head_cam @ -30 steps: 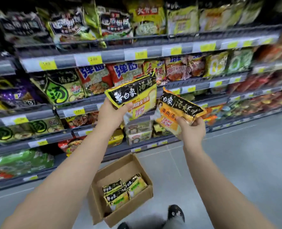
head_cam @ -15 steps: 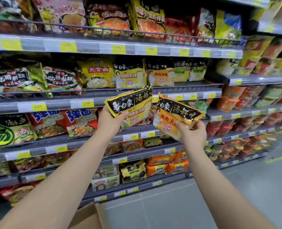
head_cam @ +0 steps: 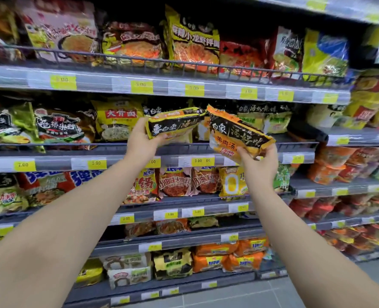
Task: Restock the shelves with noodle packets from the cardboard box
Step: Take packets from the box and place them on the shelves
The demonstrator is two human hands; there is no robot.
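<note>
The left hand (head_cam: 142, 141) grips a yellow packet (head_cam: 174, 123) by its near edge and the right hand (head_cam: 259, 166) pinches an orange packet's (head_cam: 237, 134) lower edge, both raised before the shelf (head_cam: 228, 150).

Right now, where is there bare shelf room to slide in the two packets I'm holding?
One dark bare patch lies right of the green-fronted packets, up-right of the right hand. The top shelf and the row left of the left hand are packed tight.
</note>
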